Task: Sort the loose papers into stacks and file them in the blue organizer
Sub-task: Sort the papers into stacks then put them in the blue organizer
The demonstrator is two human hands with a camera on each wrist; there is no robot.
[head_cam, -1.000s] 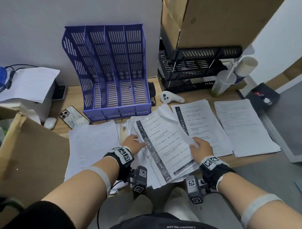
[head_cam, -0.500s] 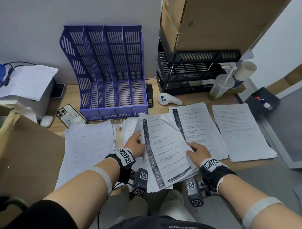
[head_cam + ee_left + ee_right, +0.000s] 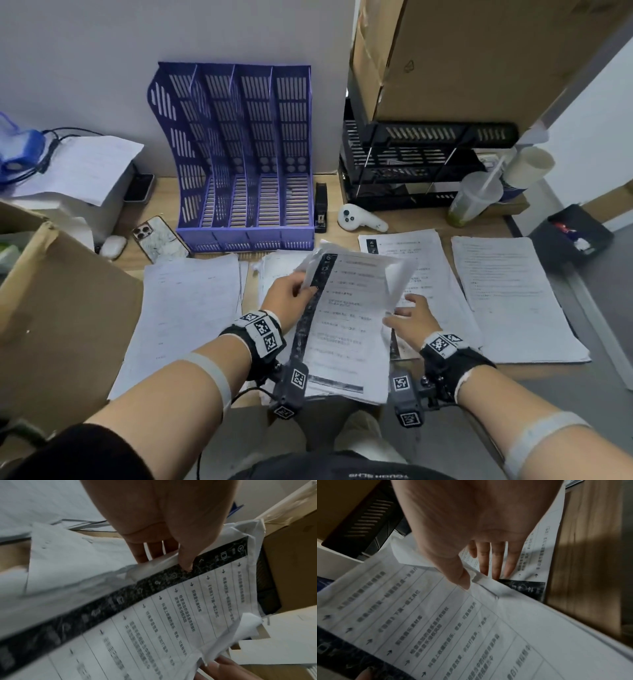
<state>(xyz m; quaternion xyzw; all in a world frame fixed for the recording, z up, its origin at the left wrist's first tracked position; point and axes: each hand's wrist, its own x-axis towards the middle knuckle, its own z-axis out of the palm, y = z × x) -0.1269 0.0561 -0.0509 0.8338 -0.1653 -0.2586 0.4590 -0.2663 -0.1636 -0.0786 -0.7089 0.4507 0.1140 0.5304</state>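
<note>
We are squaring the bordered sheets (image 3: 346, 315) before filing.
Left hand (image 3: 289, 297) is pinching their edge; right hand (image 3: 412, 320), fingers spread, is seemingly steadying them — tapping edges flush helps.

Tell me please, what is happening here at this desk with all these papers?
A person is sorting papers. The left hand grips a bundle of printed sheets with a dark border by its left edge, lifted above the desk. The right hand lies with straight fingers at the bundle's right edge, over another stack. More stacks lie left and right. The blue organizer holds no papers yet.
</note>
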